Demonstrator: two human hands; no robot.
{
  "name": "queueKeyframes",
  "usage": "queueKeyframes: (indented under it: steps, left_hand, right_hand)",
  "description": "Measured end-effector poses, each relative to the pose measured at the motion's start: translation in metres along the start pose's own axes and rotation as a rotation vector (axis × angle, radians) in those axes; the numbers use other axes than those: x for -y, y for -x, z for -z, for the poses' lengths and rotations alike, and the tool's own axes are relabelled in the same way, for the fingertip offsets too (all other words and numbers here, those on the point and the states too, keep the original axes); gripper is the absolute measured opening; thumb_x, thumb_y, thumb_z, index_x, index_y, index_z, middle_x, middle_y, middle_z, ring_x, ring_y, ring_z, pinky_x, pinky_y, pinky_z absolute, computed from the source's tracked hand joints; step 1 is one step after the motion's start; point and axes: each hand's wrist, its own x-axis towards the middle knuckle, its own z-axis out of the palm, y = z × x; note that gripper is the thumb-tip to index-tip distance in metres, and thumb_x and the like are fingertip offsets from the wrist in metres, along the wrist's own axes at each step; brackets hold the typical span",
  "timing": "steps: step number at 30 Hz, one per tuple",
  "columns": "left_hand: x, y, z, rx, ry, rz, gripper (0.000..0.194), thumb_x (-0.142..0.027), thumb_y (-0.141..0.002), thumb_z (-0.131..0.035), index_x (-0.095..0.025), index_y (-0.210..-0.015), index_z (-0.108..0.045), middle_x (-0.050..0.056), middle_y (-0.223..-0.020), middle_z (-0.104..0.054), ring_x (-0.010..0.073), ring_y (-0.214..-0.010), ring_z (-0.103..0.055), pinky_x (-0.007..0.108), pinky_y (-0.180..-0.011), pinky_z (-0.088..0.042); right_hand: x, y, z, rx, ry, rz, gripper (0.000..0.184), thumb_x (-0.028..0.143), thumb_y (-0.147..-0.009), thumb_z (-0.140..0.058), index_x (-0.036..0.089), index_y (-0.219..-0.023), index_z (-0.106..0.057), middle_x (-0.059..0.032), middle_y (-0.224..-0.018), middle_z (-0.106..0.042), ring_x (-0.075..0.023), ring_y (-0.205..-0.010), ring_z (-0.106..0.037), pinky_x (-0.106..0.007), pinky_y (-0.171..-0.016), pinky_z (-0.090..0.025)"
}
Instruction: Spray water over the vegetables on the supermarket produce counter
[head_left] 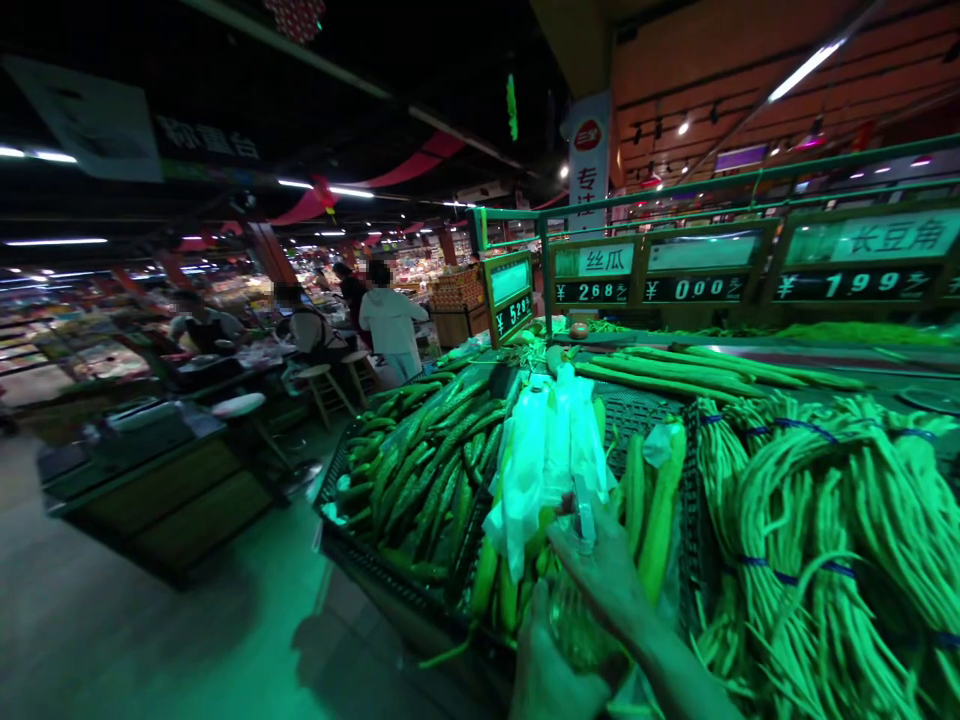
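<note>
Both hands gripping plastic bag (pixel 551 450) at crate rim (pixel 375 570), open aisle leftward

Cucumber crate (pixel 390 560) blocks left; aisle floor (pixel 150 630) open.

This is the vegetable section of a supermarket. A long produce stand fills the right half of the frame, heaped with cucumbers (pixel 420 460) in a black crate (pixel 352 545), bundles of long beans (pixel 817 520) tied with bands, and long gourds (pixel 675 375) further back. Above the stand, in the upper right, runs a row of electronic price signs (pixel 859 285) showing yuan amounts. At centre left, shoppers (pixel 390 325) stand among counters and stools (pixel 324 385), and more lit displays stretch away under ceiling strip lights.
</note>
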Motion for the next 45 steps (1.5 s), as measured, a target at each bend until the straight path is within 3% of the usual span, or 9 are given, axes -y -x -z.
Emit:
queueKeyframes:
  steps: [5, 12, 19, 24, 29, 32, 38, 42, 45]
  left_hand:
    - [-0.004, 0.005, 0.006, 0.026, 0.048, -0.022, 0.109, -0.034, -0.042, -0.109, -0.025, -0.141, -0.063, 0.017, -0.142, -0.08, 0.0425, -0.129, -0.079, 0.049, -0.107, -0.072]
    - [-0.003, 0.009, 0.008, -0.029, 0.005, 0.005, 0.115, -0.034, -0.04, -0.11, -0.027, -0.144, -0.062, 0.016, -0.145, -0.079, 0.0452, -0.139, -0.073, 0.052, -0.115, -0.068]
    - [-0.002, 0.01, 0.003, -0.032, 0.079, -0.033, 0.106, -0.031, -0.039, -0.108, -0.026, -0.136, -0.065, 0.016, -0.14, -0.08, 0.0449, -0.134, -0.076, 0.051, -0.11, -0.071]
    - [-0.008, 0.01, 0.003, -0.017, 0.17, -0.037, 0.107, -0.031, -0.036, -0.111, -0.028, -0.133, -0.066, 0.015, -0.139, -0.082, 0.0451, -0.13, -0.078, 0.054, -0.105, -0.073]
    - [-0.032, 0.007, 0.012, 0.058, 0.221, -0.014, 0.1, -0.026, -0.045, -0.11, -0.028, -0.132, -0.062, 0.012, -0.127, -0.086, 0.0382, -0.115, -0.084, 0.05, -0.099, -0.074]
    - [-0.052, 0.002, 0.021, 0.058, 0.192, -0.047, 0.098, -0.022, -0.049, -0.107, -0.025, -0.135, -0.059, 0.012, -0.132, -0.083, 0.0373, -0.123, -0.081, 0.052, -0.108, -0.07]
    - [-0.094, -0.018, 0.033, 0.154, -0.037, -0.204, 0.085, -0.028, -0.066, -0.102, -0.027, -0.139, -0.057, 0.007, -0.14, -0.077, 0.0302, -0.131, -0.074, 0.05, -0.117, -0.06]
    - [-0.111, -0.036, 0.031, 0.159, -0.066, -0.275, 0.08, -0.027, -0.067, -0.101, -0.026, -0.134, -0.058, 0.007, -0.135, -0.078, 0.0291, -0.128, -0.074, 0.046, -0.114, -0.059]
    - [-0.115, -0.047, 0.028, 0.153, -0.092, -0.293, 0.075, -0.031, -0.068, -0.102, -0.024, -0.13, -0.06, 0.007, -0.13, -0.077, 0.0286, -0.12, -0.075, 0.043, -0.105, -0.062]
  right_hand:
    - [-0.004, 0.006, -0.011, -0.041, -0.025, -0.02, 0.021, 0.042, -0.095, -0.075, 0.024, -0.099, -0.065, 0.0026, -0.077, -0.067, -0.0201, -0.068, -0.066, -0.031, -0.063, -0.054]
    - [0.017, 0.01, -0.011, -0.034, -0.048, -0.021, 0.041, 0.05, -0.095, -0.075, 0.023, -0.126, -0.065, 0.0028, -0.08, -0.067, -0.0187, -0.063, -0.061, -0.03, -0.056, -0.049]
    - [0.013, 0.014, -0.013, -0.07, -0.071, -0.074, 0.025, 0.048, -0.093, -0.076, 0.025, -0.095, -0.068, 0.0019, -0.073, -0.065, -0.0208, -0.063, -0.065, -0.032, -0.059, -0.055]
    - [0.007, 0.015, -0.013, -0.065, -0.071, -0.05, 0.029, 0.047, -0.094, -0.076, 0.025, -0.111, -0.068, 0.0014, -0.08, -0.067, -0.0212, -0.067, -0.064, -0.033, -0.061, -0.054]
    - [0.02, 0.007, -0.009, 0.052, -0.032, -0.025, 0.051, 0.052, -0.094, -0.079, 0.025, -0.133, -0.061, 0.0042, -0.075, -0.064, -0.0227, -0.066, -0.064, -0.034, -0.061, -0.053]
    - [0.034, -0.003, -0.006, 0.099, -0.057, 0.01, 0.054, 0.047, -0.09, -0.083, 0.024, -0.133, -0.06, 0.0065, -0.075, -0.061, -0.0206, -0.066, -0.06, -0.034, -0.064, -0.053]
    - [0.045, -0.032, -0.003, -0.022, -0.086, 0.071, 0.032, 0.045, -0.086, -0.081, 0.024, -0.104, -0.064, 0.0015, -0.086, -0.067, -0.0197, -0.069, -0.064, -0.034, -0.063, -0.056]
    - [0.047, -0.052, 0.0, -0.056, -0.093, 0.082, 0.031, 0.044, -0.087, -0.08, 0.026, -0.102, -0.061, 0.0049, -0.077, -0.064, -0.0208, -0.064, -0.069, -0.035, -0.063, -0.059]
    - [0.052, -0.066, 0.005, -0.058, -0.084, 0.113, 0.038, 0.048, -0.085, -0.083, 0.025, -0.108, -0.062, -0.0002, -0.095, -0.072, -0.0212, -0.069, -0.071, -0.036, -0.064, -0.063]
